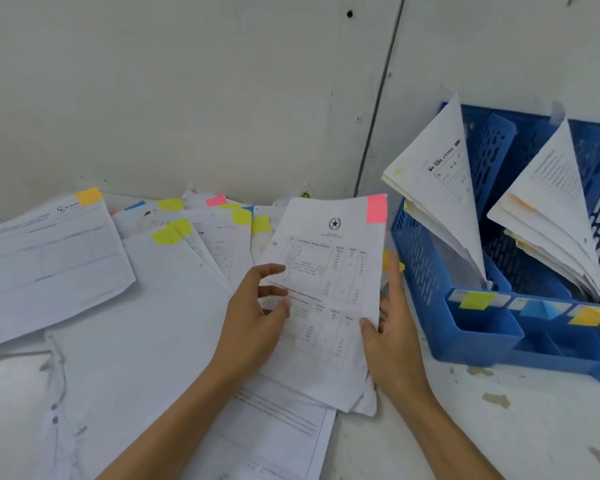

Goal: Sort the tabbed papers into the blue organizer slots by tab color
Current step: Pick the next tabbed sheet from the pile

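Nearest, the left hand (257,306) curls its fingers over the left edge of the pink-tabbed paper (329,271), and the right hand (392,330) pinches the right edge, thumb on top. That edge sits just beside the blue organizer (426,271), with bare table (465,427) in front. Other tabbed papers (219,244) fan leftward, back to the wall (187,98).
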